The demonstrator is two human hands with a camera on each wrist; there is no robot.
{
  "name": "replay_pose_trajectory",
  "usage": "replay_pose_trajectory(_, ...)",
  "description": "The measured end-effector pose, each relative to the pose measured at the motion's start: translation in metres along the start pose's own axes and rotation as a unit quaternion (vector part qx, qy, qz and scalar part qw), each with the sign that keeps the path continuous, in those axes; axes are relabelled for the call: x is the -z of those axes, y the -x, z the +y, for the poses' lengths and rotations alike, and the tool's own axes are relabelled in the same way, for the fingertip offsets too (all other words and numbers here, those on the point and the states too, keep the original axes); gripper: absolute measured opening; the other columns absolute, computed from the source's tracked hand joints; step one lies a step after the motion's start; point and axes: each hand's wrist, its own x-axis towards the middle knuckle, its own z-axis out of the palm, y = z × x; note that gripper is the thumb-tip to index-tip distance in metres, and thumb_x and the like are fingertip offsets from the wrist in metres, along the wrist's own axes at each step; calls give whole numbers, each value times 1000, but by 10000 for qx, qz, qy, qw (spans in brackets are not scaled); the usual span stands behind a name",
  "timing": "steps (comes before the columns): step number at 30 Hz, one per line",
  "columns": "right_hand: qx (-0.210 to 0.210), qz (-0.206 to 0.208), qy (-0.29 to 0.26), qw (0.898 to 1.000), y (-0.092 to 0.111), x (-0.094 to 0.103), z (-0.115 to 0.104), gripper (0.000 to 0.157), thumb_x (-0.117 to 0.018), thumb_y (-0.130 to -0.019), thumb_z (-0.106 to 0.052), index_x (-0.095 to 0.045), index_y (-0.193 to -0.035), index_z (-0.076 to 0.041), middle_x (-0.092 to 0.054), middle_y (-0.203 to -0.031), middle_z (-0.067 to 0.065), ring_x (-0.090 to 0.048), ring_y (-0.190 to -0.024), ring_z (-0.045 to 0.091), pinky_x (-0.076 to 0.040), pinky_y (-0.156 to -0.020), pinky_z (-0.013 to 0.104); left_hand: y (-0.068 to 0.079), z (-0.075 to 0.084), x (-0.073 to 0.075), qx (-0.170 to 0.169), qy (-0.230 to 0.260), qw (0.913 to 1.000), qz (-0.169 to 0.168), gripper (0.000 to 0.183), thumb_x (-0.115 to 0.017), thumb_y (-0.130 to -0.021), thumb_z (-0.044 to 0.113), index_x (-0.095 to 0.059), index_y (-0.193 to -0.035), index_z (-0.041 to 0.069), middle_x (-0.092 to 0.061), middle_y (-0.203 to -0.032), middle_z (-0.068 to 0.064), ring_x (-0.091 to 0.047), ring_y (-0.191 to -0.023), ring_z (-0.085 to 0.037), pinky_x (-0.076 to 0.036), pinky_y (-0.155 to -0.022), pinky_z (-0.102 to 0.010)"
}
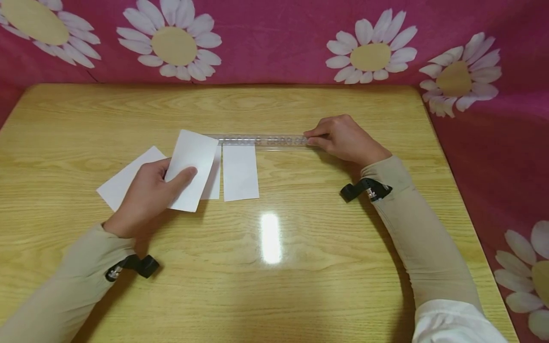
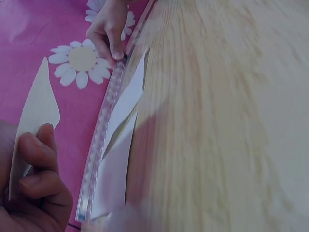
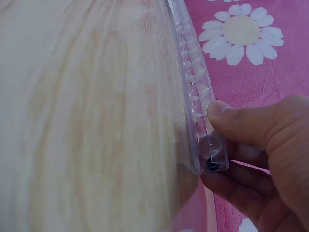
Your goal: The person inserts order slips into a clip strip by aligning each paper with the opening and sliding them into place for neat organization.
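In the head view my left hand (image 1: 146, 193) holds a white paper card (image 1: 193, 162), thumb across its front. The left wrist view shows the fingers curled against the back of that card (image 2: 34, 101). My right hand (image 1: 345, 140) pinches the right end of a clear plastic ruler (image 1: 279, 141) between thumb and fingers; the right wrist view gives this pinch close up. Along the ruler's lower edge lies a white card (image 1: 241, 172), beside another card (image 1: 213, 181) partly hidden by the held one. A tilted card (image 1: 133, 178) lies on the table, partly behind my left hand.
All this is on a wood-grain table (image 1: 326, 267) with a bright light reflection near its middle. A pink cloth (image 1: 274, 43) with large white flowers hangs behind the table and along its right side. Black straps (image 1: 371, 189) are worn at both wrists.
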Motion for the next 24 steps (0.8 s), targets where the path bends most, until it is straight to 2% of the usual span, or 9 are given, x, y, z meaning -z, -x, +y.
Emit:
replay_pose_trajectory(7,-42,-31,-58,10000,-1,0,0,23,-74,-97,-22,-79,-118,-13,-79,-98,8,-70,-81,18,-54,-75,35,-10,10,-10,-137,329,9991,-222,50,-61,-103,45,-69,-124,0,-76,-103,-20,-65,-74,-5,-55,-65,-18)
replay_pose_trajectory(18,-55,-4,-59,10000,-3,1,-2,23,-74,-97,-21,-79,-118,-12,-79,-98,8,-65,-77,16,-51,-73,33,-20,22,-24,-187,848,9945,-581,44,-64,-102,43,-70,-121,4,-75,-101,-16,-67,-74,-7,-57,-66,-22)
replay_pose_trajectory(24,-78,6,-78,9999,-3,0,0,23,-74,-97,-21,-79,-117,-13,-79,-97,8,-62,-75,15,-50,-72,33,-26,30,-33,-319,900,9930,-688,42,-64,-102,42,-70,-121,5,-77,-100,-16,-69,-73,-7,-58,-66,-22)
